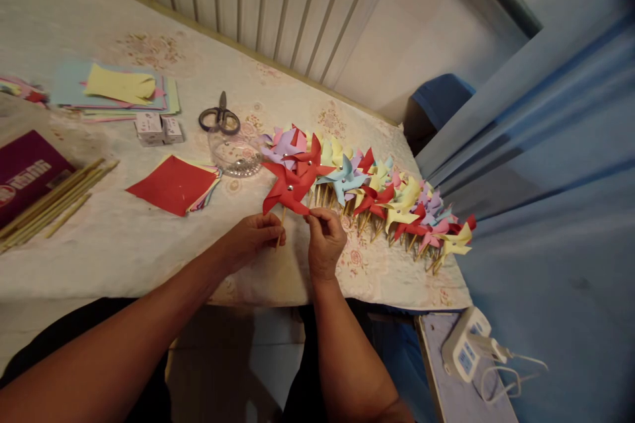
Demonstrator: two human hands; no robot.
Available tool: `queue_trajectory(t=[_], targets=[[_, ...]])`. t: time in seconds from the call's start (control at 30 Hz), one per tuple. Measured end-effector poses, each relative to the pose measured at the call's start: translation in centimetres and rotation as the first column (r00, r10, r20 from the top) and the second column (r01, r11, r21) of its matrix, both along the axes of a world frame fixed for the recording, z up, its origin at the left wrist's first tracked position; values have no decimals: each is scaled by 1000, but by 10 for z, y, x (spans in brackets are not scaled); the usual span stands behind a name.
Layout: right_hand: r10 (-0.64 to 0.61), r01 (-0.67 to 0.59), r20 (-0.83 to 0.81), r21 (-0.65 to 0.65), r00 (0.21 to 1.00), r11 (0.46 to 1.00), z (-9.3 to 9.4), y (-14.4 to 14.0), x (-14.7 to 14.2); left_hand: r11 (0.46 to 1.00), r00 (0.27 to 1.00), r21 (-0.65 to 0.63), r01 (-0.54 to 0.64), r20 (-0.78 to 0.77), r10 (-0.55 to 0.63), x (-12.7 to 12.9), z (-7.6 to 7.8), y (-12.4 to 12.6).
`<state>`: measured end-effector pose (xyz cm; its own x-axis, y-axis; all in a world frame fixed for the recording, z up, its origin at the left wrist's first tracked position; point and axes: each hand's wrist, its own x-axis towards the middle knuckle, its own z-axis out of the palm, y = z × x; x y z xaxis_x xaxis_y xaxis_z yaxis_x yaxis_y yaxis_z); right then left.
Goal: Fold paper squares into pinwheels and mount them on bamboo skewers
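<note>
Hands first, nearest to the person: the left hand (255, 232) is closed around the thin wooden stick (280, 230) of a red pinwheel (289, 188), holding it upright just above the table (124, 238) edge, while the right hand (323, 238) pinches the lower tip of one red blade between thumb and fingertips. That split grip looks like a way to steady the stem so the paper can be tugged or turned without the whole toy twisting. The pinwheel itself is bright red paper, four folded vanes meeting at a small shiny pin in the middle, slightly creased, sitting at the near end of the row behind it.

Just beyond, a long row of finished pinwheels (387, 195) lies overlapping along the table's right side, red, yellow, blue, pink and lilac, sticks pointing toward the person, probably laid that way to keep them out of the working space. To the left lies a stack of red paper squares (173, 184) with other colours beneath, and a bundle of bare sticks (49, 201) beside a maroon box (24, 168), all within easy reach. Farther back sit a clear plastic container (235, 153), scissors (219, 117), two small white boxes (157, 127) and a pile of coloured sheets (116, 87). Lower right, off the table, a white power strip (466, 342) rests on a ledge.
</note>
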<state>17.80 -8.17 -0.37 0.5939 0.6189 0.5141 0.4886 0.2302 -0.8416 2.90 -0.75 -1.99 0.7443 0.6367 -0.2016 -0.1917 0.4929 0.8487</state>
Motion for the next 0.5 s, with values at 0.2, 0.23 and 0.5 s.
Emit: queue_trajectory(t=[0.2, 0.23, 0.5], targets=[[1, -1, -51, -12, 999, 1000, 1, 0, -2, 1000, 1000, 9, 4, 4, -4, -1, 1, 0], [1, -2, -58, -16, 998, 1000, 2, 0, -2, 1000, 1000, 11, 6, 2, -6, -1, 1, 0], [-34, 31, -178, -22, 983, 999, 1, 1, -5, 1000, 1000, 7, -8, -13, 8, -1, 2, 0]])
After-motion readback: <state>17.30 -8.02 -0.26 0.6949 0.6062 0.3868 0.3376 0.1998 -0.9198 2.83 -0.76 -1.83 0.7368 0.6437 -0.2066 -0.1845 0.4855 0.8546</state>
